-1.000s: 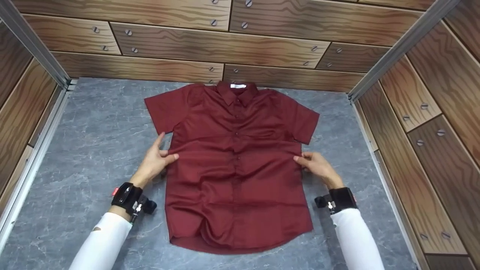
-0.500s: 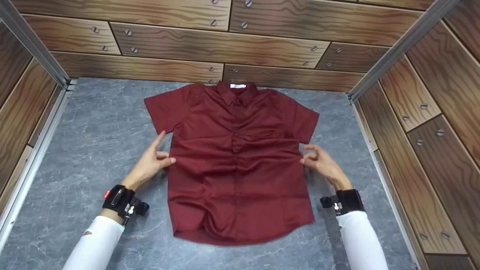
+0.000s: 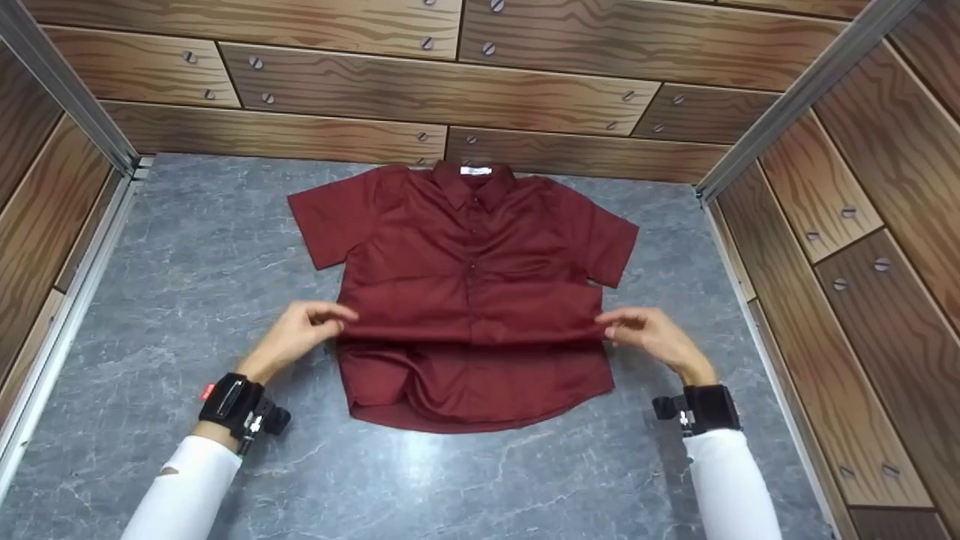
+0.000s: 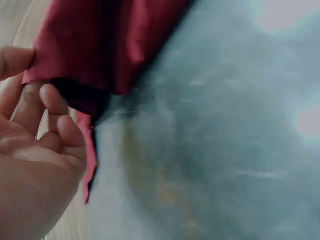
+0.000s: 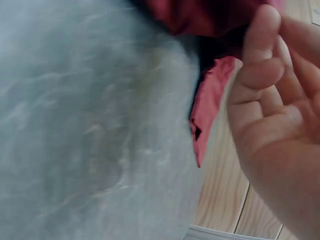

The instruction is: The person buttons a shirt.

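Note:
A dark red short-sleeved button-up shirt (image 3: 420,300) lies front up, collar (image 3: 474,187) toward the back wall. My left hand (image 3: 296,334) pinches its left edge below the sleeve between thumb and fingers. Opposite it, my right hand (image 3: 654,339) pinches the right edge at about the same height. Between the hands the cloth is raised in a crosswise ridge, and the hem (image 3: 465,426) lies in front of it. In the left wrist view, red cloth (image 4: 75,45) hangs from the thumb and fingers. The right wrist view shows the cloth (image 5: 200,15) partly hidden behind the fingers.
The shirt lies on a grey marbled tabletop (image 3: 187,247). Wood-patterned panels (image 3: 555,97) stand at the back and both sides, with metal rails (image 3: 810,97) along the corners. Each wrist wears a black strap (image 3: 709,409) with a small camera.
Both hands now pinch and lift the shirt's sides. A raised ridge has formed across the cloth, and the hem has slid away from me toward the collar. The sleeves and collar stay put.

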The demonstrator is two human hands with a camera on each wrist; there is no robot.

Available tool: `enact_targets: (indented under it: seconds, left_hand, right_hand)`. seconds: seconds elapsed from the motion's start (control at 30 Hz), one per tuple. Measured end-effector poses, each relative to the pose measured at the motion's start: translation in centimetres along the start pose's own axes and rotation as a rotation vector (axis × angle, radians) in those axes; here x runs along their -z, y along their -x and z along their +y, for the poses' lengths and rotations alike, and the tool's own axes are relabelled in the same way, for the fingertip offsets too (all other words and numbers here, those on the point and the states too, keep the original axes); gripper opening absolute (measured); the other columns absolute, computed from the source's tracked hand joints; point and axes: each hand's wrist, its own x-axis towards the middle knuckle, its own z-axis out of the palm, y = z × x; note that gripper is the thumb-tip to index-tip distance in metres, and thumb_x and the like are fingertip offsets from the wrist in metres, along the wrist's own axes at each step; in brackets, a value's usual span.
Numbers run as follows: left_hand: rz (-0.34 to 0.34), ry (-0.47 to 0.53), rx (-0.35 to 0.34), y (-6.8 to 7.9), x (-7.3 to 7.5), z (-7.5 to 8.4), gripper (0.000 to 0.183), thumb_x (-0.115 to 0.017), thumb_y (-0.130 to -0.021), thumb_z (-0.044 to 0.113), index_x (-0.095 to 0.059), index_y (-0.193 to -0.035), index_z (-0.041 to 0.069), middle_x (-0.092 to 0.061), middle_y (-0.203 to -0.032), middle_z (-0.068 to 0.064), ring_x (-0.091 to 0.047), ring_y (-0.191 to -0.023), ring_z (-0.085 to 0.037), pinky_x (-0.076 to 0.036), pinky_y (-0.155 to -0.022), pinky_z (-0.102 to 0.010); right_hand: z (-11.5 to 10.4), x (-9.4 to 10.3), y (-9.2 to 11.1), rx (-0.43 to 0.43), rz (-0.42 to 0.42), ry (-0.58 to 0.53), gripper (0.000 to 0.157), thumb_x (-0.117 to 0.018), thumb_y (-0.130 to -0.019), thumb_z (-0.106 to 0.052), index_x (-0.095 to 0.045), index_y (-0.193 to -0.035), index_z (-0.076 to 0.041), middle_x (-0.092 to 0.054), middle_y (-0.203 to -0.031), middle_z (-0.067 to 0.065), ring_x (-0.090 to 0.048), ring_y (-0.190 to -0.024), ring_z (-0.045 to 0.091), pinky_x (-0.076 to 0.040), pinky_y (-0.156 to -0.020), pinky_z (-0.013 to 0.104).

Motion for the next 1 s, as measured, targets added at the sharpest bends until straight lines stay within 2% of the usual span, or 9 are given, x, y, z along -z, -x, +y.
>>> enact_targets:
  seconds: [0.17, 0.3, 0.4, 0.47, 0.6, 0.67, 0.73, 0.83, 1.0]
  left_hand:
    - [-0.09, -0.087, 0.081, 0.4, -0.4, -0.5, 0.025, -0.062, -0.09, 0.008, -0.082, -0.106, 0.009, -0.059, -0.08, -0.001, -0.039, -0.056, -0.004, -0.035, -0.055, -0.023]
    - [-0.166, -0.151, 0.079, 0.5, -0.4, -0.5, 0.025, -0.061, -0.092, 0.011, -0.082, -0.103, 0.008, -0.069, -0.089, -0.003, -0.049, -0.07, -0.009, -0.039, -0.062, -0.024]
    - [-0.19, -0.239, 0.044, 0.6, -0.4, -0.4, 0.023, -0.061, -0.092, 0.014, -0.084, -0.097, 0.011, -0.075, -0.099, -0.001, -0.053, -0.079, -0.013, -0.04, -0.07, -0.029]
    - [-0.13, -0.329, -0.001, 0.5, -0.7, -0.1, 0.02, -0.064, -0.093, 0.017, -0.084, -0.09, 0.014, -0.075, -0.095, -0.001, -0.056, -0.08, -0.015, -0.039, -0.077, -0.034]
    - [0.111, -0.498, -0.163, -0.7, -2.4, 0.8, 0.013, -0.073, -0.093, 0.023, -0.079, -0.086, 0.012, -0.066, -0.095, -0.006, -0.059, -0.089, -0.028, -0.035, -0.083, -0.048]
    - [0.158, -0.528, -0.239, -1.9, -3.5, 1.5, 0.017, -0.078, -0.092, 0.026, -0.076, -0.095, 0.009, -0.063, -0.108, -0.013, -0.058, -0.107, -0.035, -0.036, -0.093, -0.054]
    - [0.117, -0.541, -0.282, -3.2, -4.4, 2.0, 0.031, -0.08, -0.09, 0.03, -0.074, -0.111, 0.008, -0.058, -0.13, -0.019, -0.05, -0.129, -0.041, -0.031, -0.108, -0.06]
    - [-0.018, -0.585, -0.248, -4.6, -5.0, 2.2, 0.067, -0.085, -0.085, 0.041, -0.063, -0.139, 0.009, -0.04, -0.157, -0.025, -0.024, -0.151, -0.048, -0.015, -0.119, -0.067]
    - [-0.201, -0.703, -0.12, -5.0, -5.6, 1.8, 0.116, -0.089, -0.072, 0.056, -0.031, -0.164, 0.014, -0.009, -0.169, -0.029, 0.002, -0.154, -0.053, 0.0, -0.119, -0.069]
  right_hand:
    - [0.6, -0.5, 0.3, -0.033, -0.151, 0.075, 0.026, -0.071, -0.097, -0.013, -0.075, -0.12, -0.002, -0.075, -0.116, 0.014, -0.067, -0.109, 0.018, -0.05, -0.093, 0.024]
    - [0.6, -0.9, 0.4, -0.077, -0.273, 0.087, 0.027, -0.068, -0.097, -0.012, -0.074, -0.121, 0.001, -0.076, -0.111, 0.015, -0.069, -0.108, 0.021, -0.05, -0.093, 0.024]
    - [0.3, -1.2, 0.3, -0.091, -0.289, 0.153, 0.025, -0.069, -0.098, -0.017, -0.077, -0.117, -0.002, -0.077, -0.108, 0.01, -0.068, -0.103, 0.017, -0.049, -0.091, 0.025]
    - [0.0, -1.5, 0.0, -0.063, -0.213, 0.225, 0.023, -0.07, -0.098, -0.022, -0.079, -0.109, -0.004, -0.077, -0.101, 0.006, -0.066, -0.096, 0.015, -0.05, -0.087, 0.027]
    - [-1.2, -3.7, -1.9, 0.096, 0.161, 0.457, 0.027, -0.073, -0.097, -0.029, -0.078, -0.104, -0.004, -0.072, -0.096, 0.009, -0.065, -0.09, 0.025, -0.051, -0.084, 0.041]
    - [-2.2, -5.4, -3.4, 0.158, 0.301, 0.587, 0.034, -0.074, -0.096, -0.034, -0.075, -0.114, -0.004, -0.07, -0.108, 0.017, -0.064, -0.101, 0.034, -0.05, -0.09, 0.05]
    - [-3.2, -6.9, -4.8, 0.16, 0.318, 0.692, 0.049, -0.07, -0.098, -0.042, -0.068, -0.134, -0.009, -0.062, -0.134, 0.023, -0.056, -0.125, 0.044, -0.043, -0.101, 0.062]
    - [-4.0, -8.3, -6.7, 0.067, 0.195, 0.783, 0.068, -0.055, -0.101, -0.06, -0.048, -0.157, -0.022, -0.034, -0.164, 0.019, -0.026, -0.15, 0.049, -0.026, -0.111, 0.074]
    - [-2.9, -8.8, -8.5, -0.094, 0.033, 0.83, 0.083, -0.037, -0.099, -0.075, -0.021, -0.166, -0.028, -0.003, -0.173, 0.012, 0.004, -0.155, 0.051, -0.007, -0.112, 0.079]
